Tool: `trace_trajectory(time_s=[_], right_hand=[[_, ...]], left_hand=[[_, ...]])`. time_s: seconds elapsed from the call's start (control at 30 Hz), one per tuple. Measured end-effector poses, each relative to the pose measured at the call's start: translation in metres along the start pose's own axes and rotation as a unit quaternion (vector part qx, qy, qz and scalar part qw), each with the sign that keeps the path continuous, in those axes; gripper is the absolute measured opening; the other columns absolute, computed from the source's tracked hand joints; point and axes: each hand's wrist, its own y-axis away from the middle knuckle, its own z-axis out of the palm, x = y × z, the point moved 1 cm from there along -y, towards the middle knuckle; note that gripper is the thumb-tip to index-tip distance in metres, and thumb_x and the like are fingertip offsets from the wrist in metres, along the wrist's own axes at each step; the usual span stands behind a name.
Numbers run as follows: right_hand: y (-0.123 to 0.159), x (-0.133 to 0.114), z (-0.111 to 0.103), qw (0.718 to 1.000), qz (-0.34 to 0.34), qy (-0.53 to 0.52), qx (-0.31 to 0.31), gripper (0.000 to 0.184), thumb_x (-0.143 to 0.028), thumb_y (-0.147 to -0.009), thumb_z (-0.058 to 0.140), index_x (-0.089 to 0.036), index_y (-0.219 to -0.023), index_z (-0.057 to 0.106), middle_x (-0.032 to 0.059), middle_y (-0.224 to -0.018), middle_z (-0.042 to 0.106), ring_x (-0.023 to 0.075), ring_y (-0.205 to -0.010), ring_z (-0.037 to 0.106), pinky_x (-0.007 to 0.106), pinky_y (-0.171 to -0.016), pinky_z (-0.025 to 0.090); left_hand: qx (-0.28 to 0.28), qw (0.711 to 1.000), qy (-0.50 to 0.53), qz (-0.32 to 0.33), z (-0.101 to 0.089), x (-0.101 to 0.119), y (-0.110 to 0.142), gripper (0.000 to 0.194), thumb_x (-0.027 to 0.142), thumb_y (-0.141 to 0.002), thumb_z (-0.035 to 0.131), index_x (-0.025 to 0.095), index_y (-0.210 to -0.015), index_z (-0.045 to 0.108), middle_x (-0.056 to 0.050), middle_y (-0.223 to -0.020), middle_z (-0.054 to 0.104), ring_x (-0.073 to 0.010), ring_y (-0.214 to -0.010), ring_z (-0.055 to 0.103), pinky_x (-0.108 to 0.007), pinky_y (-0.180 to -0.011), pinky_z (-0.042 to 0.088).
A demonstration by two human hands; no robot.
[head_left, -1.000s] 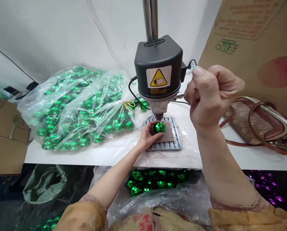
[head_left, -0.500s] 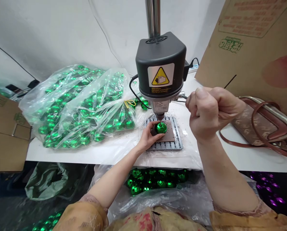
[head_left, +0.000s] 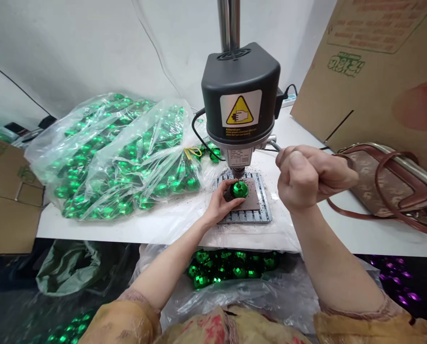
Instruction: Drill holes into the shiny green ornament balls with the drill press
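Observation:
A black drill press (head_left: 240,91) with a yellow warning label stands at the centre. Under its chuck sits a shiny green faceted ball (head_left: 240,190), on a brown board (head_left: 252,200) over the slotted metal base (head_left: 265,210). My left hand (head_left: 222,204) grips the ball from the left, thumb in front and fingers behind. The drill bit reaches down to the ball's top; whether it is inside cannot be made out. My right hand (head_left: 308,177) is closed in a fist around the drill press's feed lever (head_left: 275,145), most of which the fingers hide.
A clear plastic bag (head_left: 127,157) of green balls, tied with yellow, lies at the left. More green balls (head_left: 231,263) fill an open bag below the table edge. A handbag (head_left: 389,186) and a cardboard box (head_left: 371,71) stand at the right. Dark shavings dot the base.
My right hand has swung down a little with the lever. My left hand stays on the ball under the chuck. The view has shifted slightly.

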Motion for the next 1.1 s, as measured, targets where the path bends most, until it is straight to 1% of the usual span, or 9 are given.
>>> trace_trajectory(time_s=[0.53,0.6,0.77,0.87,0.9,0.93,1.0,1.03,1.1], right_hand=[[0.016,0.003,-0.007,0.997,-0.056,-0.036,-0.032,0.045,-0.005,-0.077,0.055,-0.018,-0.055,0.017,-0.0063,-0.048,0.024,0.0032,-0.04,0.027,0.025,-0.041,0.025],[0.01,-0.001,-0.003,0.999,-0.03,-0.027,-0.014,0.048,-0.008,-0.079,0.056,-0.018,-0.053,0.018,-0.0065,-0.045,0.025,0.0029,-0.039,0.027,0.025,-0.041,0.024],[-0.033,-0.011,0.016,0.989,0.139,0.001,0.04,0.047,-0.013,-0.081,0.063,-0.018,-0.047,0.031,-0.0073,-0.041,0.029,0.003,-0.037,0.028,0.025,-0.041,0.018],[-0.05,-0.012,0.022,0.984,0.174,0.014,0.029,0.046,-0.017,-0.082,0.065,-0.02,-0.049,0.032,-0.0076,-0.04,0.03,0.0028,-0.036,0.028,0.024,-0.04,0.019],[-0.053,-0.011,0.023,0.984,0.175,0.018,0.027,0.047,-0.02,-0.082,0.066,-0.02,-0.049,0.032,-0.0074,-0.04,0.03,0.0026,-0.036,0.029,0.024,-0.041,0.021],[-0.053,-0.01,0.023,0.984,0.172,0.02,0.026,0.048,-0.023,-0.083,0.066,-0.02,-0.05,0.031,-0.0072,-0.04,0.031,0.0026,-0.037,0.029,0.024,-0.041,0.022],[-0.052,-0.008,0.022,0.987,0.159,0.015,0.026,0.049,-0.026,-0.083,0.067,-0.021,-0.051,0.03,-0.0072,-0.039,0.032,0.0029,-0.037,0.029,0.025,-0.042,0.023],[-0.051,-0.008,0.021,0.988,0.155,0.009,0.023,0.049,-0.025,-0.083,0.067,-0.021,-0.051,0.03,-0.0073,-0.039,0.032,0.0031,-0.036,0.029,0.025,-0.041,0.022],[-0.049,-0.008,0.021,0.989,0.148,-0.001,0.023,0.048,-0.021,-0.083,0.065,-0.021,-0.051,0.03,-0.0076,-0.039,0.032,0.0025,-0.036,0.029,0.024,-0.041,0.021]], left_hand=[[0.0,1.0,0.014,0.001,0.001,0.004,0.001,0.058,0.041,-0.077,0.081,0.019,-0.124,0.056,-0.011,-0.123,0.066,-0.0271,-0.117,0.062,-0.043,-0.103,0.049],[0.006,1.0,0.003,0.003,0.001,0.004,0.0,0.058,0.041,-0.076,0.081,0.019,-0.123,0.057,-0.011,-0.122,0.066,-0.027,-0.116,0.062,-0.043,-0.103,0.049],[0.048,0.998,-0.05,0.002,0.002,0.011,0.001,0.053,0.04,-0.076,0.081,0.02,-0.12,0.059,-0.009,-0.117,0.067,-0.026,-0.11,0.064,-0.041,-0.098,0.05],[0.1,0.988,-0.117,0.018,-0.004,0.028,0.02,0.046,0.037,-0.075,0.08,0.02,-0.113,0.061,-0.008,-0.109,0.067,-0.0251,-0.103,0.064,-0.04,-0.093,0.051],[0.093,0.986,-0.133,0.028,-0.008,0.035,0.032,0.044,0.037,-0.076,0.08,0.02,-0.111,0.061,-0.007,-0.106,0.067,-0.0245,-0.101,0.064,-0.039,-0.09,0.051],[0.066,0.986,-0.145,0.042,-0.011,0.042,0.047,0.043,0.037,-0.076,0.079,0.021,-0.111,0.06,-0.007,-0.104,0.067,-0.0238,-0.098,0.064,-0.038,-0.087,0.051],[-0.059,0.979,-0.172,0.09,-0.017,0.055,0.08,0.044,0.039,-0.079,0.076,0.022,-0.115,0.059,-0.008,-0.105,0.067,-0.0233,-0.096,0.065,-0.036,-0.084,0.052],[-0.135,0.961,-0.207,0.124,-0.02,0.06,0.098,0.043,0.041,-0.08,0.075,0.022,-0.116,0.059,-0.009,-0.105,0.068,-0.0236,-0.095,0.065,-0.036,-0.082,0.052],[-0.264,0.894,-0.306,0.191,-0.025,0.063,0.13,0.042,0.045,-0.085,0.071,0.024,-0.119,0.059,-0.01,-0.105,0.069,-0.0254,-0.095,0.064,-0.038,-0.082,0.052]])
